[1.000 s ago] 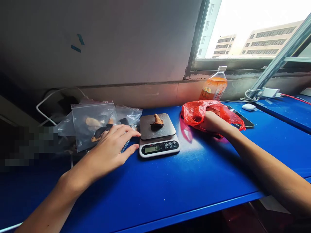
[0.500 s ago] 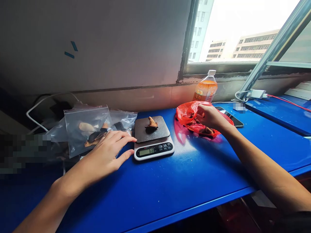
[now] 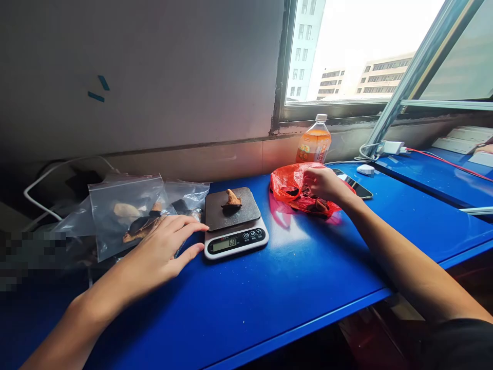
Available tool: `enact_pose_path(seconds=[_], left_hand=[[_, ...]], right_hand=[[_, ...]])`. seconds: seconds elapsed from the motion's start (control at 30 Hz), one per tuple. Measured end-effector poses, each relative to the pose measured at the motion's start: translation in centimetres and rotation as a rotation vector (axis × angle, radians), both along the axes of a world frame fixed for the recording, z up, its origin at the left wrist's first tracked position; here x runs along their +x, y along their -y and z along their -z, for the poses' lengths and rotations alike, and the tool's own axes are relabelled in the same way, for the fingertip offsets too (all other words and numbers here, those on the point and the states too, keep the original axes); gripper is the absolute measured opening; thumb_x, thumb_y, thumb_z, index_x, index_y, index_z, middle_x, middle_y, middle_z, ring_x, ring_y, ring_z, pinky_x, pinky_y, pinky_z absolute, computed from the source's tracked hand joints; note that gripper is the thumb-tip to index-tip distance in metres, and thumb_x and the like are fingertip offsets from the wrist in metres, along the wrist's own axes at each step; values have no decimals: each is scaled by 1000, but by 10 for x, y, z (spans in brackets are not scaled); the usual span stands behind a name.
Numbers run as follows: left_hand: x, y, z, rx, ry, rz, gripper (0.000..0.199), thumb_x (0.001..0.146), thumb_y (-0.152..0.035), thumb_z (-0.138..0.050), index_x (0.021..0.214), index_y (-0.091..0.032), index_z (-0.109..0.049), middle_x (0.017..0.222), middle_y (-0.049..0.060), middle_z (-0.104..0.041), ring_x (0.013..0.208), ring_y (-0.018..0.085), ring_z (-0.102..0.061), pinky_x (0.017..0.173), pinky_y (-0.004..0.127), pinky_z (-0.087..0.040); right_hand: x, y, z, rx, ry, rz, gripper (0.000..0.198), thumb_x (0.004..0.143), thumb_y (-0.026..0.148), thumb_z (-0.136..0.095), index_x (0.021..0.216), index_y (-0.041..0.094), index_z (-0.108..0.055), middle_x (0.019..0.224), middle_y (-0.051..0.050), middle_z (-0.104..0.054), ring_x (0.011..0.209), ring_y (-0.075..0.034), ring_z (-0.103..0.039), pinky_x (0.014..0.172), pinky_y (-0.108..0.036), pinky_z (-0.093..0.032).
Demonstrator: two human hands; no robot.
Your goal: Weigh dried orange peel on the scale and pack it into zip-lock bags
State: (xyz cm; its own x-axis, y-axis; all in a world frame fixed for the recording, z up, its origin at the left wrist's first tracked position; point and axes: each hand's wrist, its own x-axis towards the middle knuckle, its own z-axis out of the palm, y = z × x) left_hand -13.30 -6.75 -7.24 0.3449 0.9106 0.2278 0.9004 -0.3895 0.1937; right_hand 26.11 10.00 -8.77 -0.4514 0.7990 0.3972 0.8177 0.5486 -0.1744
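Note:
A kitchen scale (image 3: 233,244) with a dark weighing plate stands on the blue table, its display reading about 6.8. On the plate rests a brown piece of dried mushroom (image 3: 231,199), stem upward. My left hand (image 3: 175,239) lies beside the scale, fingers spread, fingertips at its left edge. To the right, a red plastic bag (image 3: 287,180) lies open with dark brown dried pieces (image 3: 319,205) inside. My right hand (image 3: 323,183) is at the bag's mouth with its fingers curled in; what they grip is hidden.
Clear zip bags (image 3: 127,192) holding mushroom pieces lie left of the scale, by a white cable (image 3: 36,192). Behind the red bag stand an orange drink bottle (image 3: 314,141) and a phone (image 3: 358,187). A white charger (image 3: 393,147) and metal frame (image 3: 389,115) are farther right.
The view has shifted slightly, moving the scene left. My right hand stays at the red bag, its fingers moving a little; my left hand stays by the scale.

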Motion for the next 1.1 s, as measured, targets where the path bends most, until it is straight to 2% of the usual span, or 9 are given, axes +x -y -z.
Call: enact_pose_path(seconds=[0.23,0.37,0.43,0.57,0.63,0.73,0.83,0.93,1.1], left_hand=[[-9,-3,1,54,52,-20,40,90,-56,-50,116,-31,-66,122,6,-67,118,33,-59,104,47,-47],[-11,-2,1,45,58,-49,40,90,-57,-50,117,-33,-66,125,6,-66,117,33,-59,85,40,-56],[-11,-2,1,39,49,-50,41,90,-58,-49,117,-33,-66,126,6,-65,116,33,-59,79,38,-57],[-10,-2,1,36,36,-63,45,89,-62,-47,117,-31,-67,126,5,-65,117,31,-59,86,38,-56],[-10,-2,1,12,28,-68,46,90,-62,-47,118,-31,-66,127,4,-64,119,30,-57,91,39,-55],[-12,-3,0,-1,10,-63,46,90,-62,-47,119,-31,-65,128,4,-63,120,30,-56,102,44,-49],[-14,-4,0,10,0,-53,47,89,-62,-47,117,-30,-66,125,5,-65,120,31,-57,106,47,-45],[-14,-6,1,22,-2,-44,46,89,-62,-47,116,-30,-67,123,5,-66,119,32,-58,108,50,-42],[-12,-5,2,49,8,-46,46,90,-61,-47,116,-30,-67,124,5,-66,118,32,-59,101,46,-49]], right_hand=[[-3,-7,15,-99,81,-18,14,71,9,-52,75,18,-63,81,-6,-71,70,-17,-60,66,-26,-43],[-3,-15,16,-86,65,45,18,76,10,-51,70,15,-67,76,-11,-72,67,-21,-62,65,-29,-44],[2,-19,13,-65,26,89,18,75,9,-53,73,14,-70,79,-11,-73,72,-22,-64,67,-29,-46],[15,-21,11,-30,-103,158,37,75,5,-53,102,16,-74,98,-7,-75,85,-18,-68,75,-24,-49],[19,-22,13,-31,-159,182,43,74,3,-52,108,18,-73,100,-5,-76,86,-17,-69,75,-23,-50],[20,-25,20,-41,-211,207,41,71,2,-53,102,17,-75,97,-5,-76,83,-17,-69,72,-22,-51],[19,-28,24,-42,-237,234,35,68,3,-53,91,15,-76,88,-6,-76,76,-18,-68,68,-23,-50],[19,-29,24,-43,-254,235,36,66,2,-53,90,15,-76,86,-6,-76,75,-17,-68,67,-23,-50],[18,-25,22,-76,-265,193,42,63,2,-51,92,17,-78,88,-4,-77,79,-17,-69,70,-22,-50]])
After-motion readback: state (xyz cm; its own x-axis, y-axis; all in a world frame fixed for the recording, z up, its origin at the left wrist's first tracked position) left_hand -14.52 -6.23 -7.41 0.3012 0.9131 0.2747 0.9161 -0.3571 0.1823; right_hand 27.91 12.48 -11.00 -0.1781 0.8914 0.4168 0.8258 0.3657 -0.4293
